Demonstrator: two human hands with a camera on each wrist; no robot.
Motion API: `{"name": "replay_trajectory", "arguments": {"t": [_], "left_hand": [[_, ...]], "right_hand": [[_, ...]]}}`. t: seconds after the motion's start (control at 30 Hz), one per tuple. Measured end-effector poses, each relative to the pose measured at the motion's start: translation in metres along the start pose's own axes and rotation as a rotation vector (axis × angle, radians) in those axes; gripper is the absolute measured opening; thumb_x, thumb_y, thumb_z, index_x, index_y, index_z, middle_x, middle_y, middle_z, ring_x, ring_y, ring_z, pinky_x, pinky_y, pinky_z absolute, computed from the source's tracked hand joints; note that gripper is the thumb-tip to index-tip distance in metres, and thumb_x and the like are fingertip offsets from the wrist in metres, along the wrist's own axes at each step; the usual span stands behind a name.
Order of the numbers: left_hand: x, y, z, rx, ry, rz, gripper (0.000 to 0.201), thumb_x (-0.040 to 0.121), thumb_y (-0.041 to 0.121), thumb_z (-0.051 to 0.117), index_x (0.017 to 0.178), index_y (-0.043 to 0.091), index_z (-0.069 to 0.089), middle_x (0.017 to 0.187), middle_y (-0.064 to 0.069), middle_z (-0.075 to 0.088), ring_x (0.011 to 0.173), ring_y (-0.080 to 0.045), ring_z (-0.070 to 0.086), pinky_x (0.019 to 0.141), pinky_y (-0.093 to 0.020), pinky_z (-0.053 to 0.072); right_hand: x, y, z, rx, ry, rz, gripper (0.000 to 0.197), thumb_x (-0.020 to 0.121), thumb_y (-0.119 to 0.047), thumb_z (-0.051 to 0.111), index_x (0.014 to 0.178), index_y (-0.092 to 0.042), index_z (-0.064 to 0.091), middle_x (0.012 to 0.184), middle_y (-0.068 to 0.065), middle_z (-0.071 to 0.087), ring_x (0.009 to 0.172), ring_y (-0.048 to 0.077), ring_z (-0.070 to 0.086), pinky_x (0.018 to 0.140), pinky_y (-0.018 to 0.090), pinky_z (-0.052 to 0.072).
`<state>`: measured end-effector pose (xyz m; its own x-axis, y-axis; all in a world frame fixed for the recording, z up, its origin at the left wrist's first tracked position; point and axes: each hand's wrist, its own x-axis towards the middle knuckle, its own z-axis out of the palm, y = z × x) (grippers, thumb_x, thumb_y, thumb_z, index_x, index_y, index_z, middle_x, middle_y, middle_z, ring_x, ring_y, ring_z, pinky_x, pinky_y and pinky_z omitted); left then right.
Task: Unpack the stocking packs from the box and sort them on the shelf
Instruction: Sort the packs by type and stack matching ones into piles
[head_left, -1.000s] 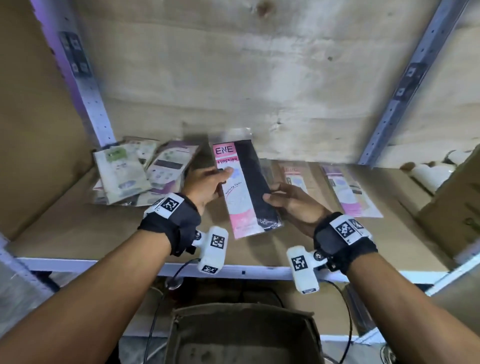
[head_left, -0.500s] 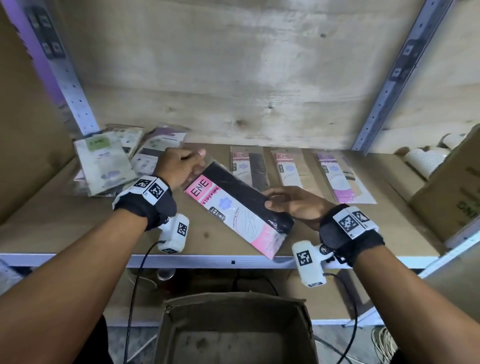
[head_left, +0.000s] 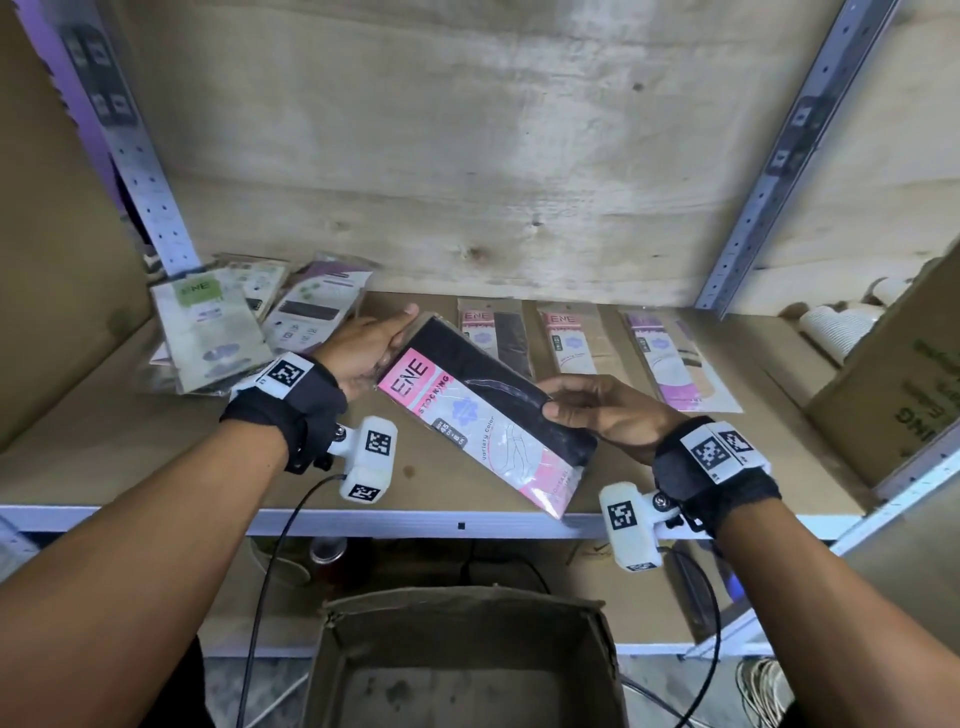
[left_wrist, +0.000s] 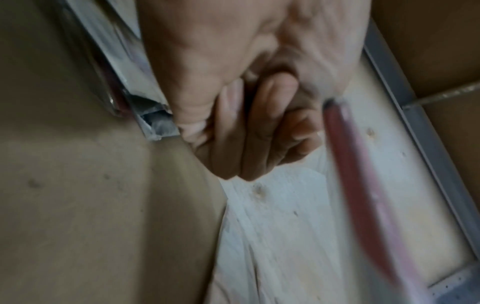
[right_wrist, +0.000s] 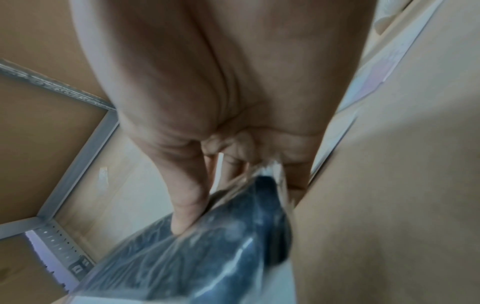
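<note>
Careful, both hands, left hand (head_left: 363, 348) and right hand (head_left: 597, 415), pinch the slick black stocking pack (head_left: 488, 415) above the shelf (head_left: 415, 522); it could slip.

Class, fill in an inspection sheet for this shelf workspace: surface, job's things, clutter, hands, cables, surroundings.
Surface: wooden shelf, metal front edge.
Job's things: pink-and-black stocking pack held tilted above the shelf; three stocking packs in a row behind; loose heap of packs at left; open cardboard box below.
Clutter: nothing seen.
Hands: left hand and right hand each grip the held pack.
Cables: black cable from left wrist camera.
Surroundings: plywood back wall, printed carton at right.
</note>
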<state>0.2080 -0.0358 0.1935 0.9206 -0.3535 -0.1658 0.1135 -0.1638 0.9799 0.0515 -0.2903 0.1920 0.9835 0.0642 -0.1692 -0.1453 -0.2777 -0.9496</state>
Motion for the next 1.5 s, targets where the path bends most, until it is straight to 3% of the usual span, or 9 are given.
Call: {"name": "replay_trajectory", "arguments": {"t": [0.27, 0.4, 0.57, 0.7, 0.83, 1.13, 1.27, 1.4, 1.5], "left_hand": [[0.003, -0.010, -0.009, 0.118, 0.019, 0.026, 0.053, 0.088, 0.066, 0.053, 0.058, 0.023, 0.061, 0.053, 0.002, 0.055, 0.045, -0.013, 0.043, 0.049, -0.024, 0.027], [0.008, -0.008, -0.021, -0.067, 0.076, 0.001, 0.062, 0.087, 0.074, 0.042, 0.079, 0.019, 0.069, 0.063, 0.001, 0.066, 0.044, -0.007, 0.051, 0.045, -0.019, 0.036], [-0.005, -0.005, -0.012, -0.107, -0.060, -0.134, 0.078, 0.080, 0.077, 0.052, 0.110, 0.006, 0.066, 0.090, -0.016, 0.077, 0.071, -0.023, 0.075, 0.055, -0.027, 0.058], [-0.027, 0.000, 0.012, -0.043, -0.339, -0.190, 0.073, 0.076, 0.056, 0.075, 0.127, 0.007, 0.054, 0.111, -0.023, 0.070, 0.094, -0.035, 0.073, 0.070, -0.034, 0.061], [-0.036, -0.002, 0.029, 0.038, -0.476, -0.100, 0.038, 0.086, 0.019, 0.074, 0.121, 0.006, 0.064, 0.111, -0.016, 0.073, 0.101, -0.029, 0.072, 0.083, -0.034, 0.061], [-0.027, -0.006, 0.027, 0.083, -0.242, -0.054, 0.040, 0.081, 0.003, 0.077, 0.117, -0.007, 0.064, 0.111, -0.019, 0.072, 0.084, -0.021, 0.073, 0.068, -0.023, 0.061], [-0.014, -0.001, 0.033, 0.024, -0.092, -0.013, 0.046, 0.081, -0.003, 0.075, 0.123, -0.011, 0.056, 0.113, -0.023, 0.068, 0.078, -0.022, 0.069, 0.062, -0.021, 0.061], [-0.001, 0.002, 0.043, 0.040, -0.026, 0.060, 0.042, 0.082, -0.005, 0.073, 0.120, -0.013, 0.058, 0.113, -0.024, 0.067, 0.088, -0.029, 0.068, 0.065, -0.024, 0.061], [0.010, 0.004, 0.048, 0.038, 0.014, 0.091, 0.038, 0.083, -0.004, 0.073, 0.118, -0.013, 0.060, 0.112, -0.025, 0.069, 0.094, -0.033, 0.070, 0.074, -0.031, 0.061]], "right_hand": [[-0.001, 0.007, -0.006, 0.065, -0.008, 0.037, 0.035, 0.093, 0.005, 0.056, 0.128, 0.003, 0.057, 0.105, 0.015, 0.070, 0.086, 0.017, 0.069, 0.081, 0.023, 0.057], [-0.001, 0.006, -0.008, 0.170, 0.027, 0.047, 0.027, 0.094, 0.002, 0.057, 0.120, 0.005, 0.059, 0.091, 0.009, 0.073, 0.080, 0.021, 0.068, 0.066, 0.022, 0.054], [0.008, 0.000, -0.002, 0.362, 0.142, 0.043, 0.019, 0.092, 0.002, 0.060, 0.110, 0.002, 0.062, 0.113, 0.026, 0.066, 0.103, 0.036, 0.063, 0.091, 0.041, 0.054], [0.018, -0.005, 0.008, 0.506, 0.290, 0.031, 0.022, 0.088, 0.005, 0.063, 0.109, -0.003, 0.060, 0.121, 0.028, 0.061, 0.113, 0.035, 0.056, 0.106, 0.042, 0.040], [0.028, -0.007, 0.019, 0.560, 0.309, 0.039, 0.022, 0.088, 0.002, 0.065, 0.108, -0.005, 0.059, 0.122, 0.026, 0.061, 0.101, 0.028, 0.058, 0.071, 0.026, 0.042], [0.044, -0.008, 0.023, 0.397, 0.338, 0.104, 0.051, 0.078, 0.009, 0.073, 0.125, 0.003, 0.055, 0.108, 0.017, 0.067, 0.079, 0.020, 0.069, 0.057, 0.022, 0.056], [0.057, -0.011, 0.017, 0.298, 0.442, 0.101, 0.051, 0.075, 0.001, 0.080, 0.121, 0.001, 0.059, 0.108, 0.018, 0.070, 0.085, 0.027, 0.068, 0.072, 0.035, 0.056], [0.073, -0.013, 0.010, 0.205, 0.547, 0.068, 0.048, 0.070, 0.000, 0.084, 0.113, 0.002, 0.063, 0.090, 0.016, 0.073, 0.054, 0.016, 0.063, 0.046, 0.021, 0.050], [0.085, -0.012, 0.003, 0.071, 0.626, 0.066, 0.042, 0.064, -0.016, 0.090, 0.099, -0.011, 0.068, 0.093, 0.010, 0.075, 0.070, 0.019, 0.070, 0.068, 0.032, 0.059]]}}
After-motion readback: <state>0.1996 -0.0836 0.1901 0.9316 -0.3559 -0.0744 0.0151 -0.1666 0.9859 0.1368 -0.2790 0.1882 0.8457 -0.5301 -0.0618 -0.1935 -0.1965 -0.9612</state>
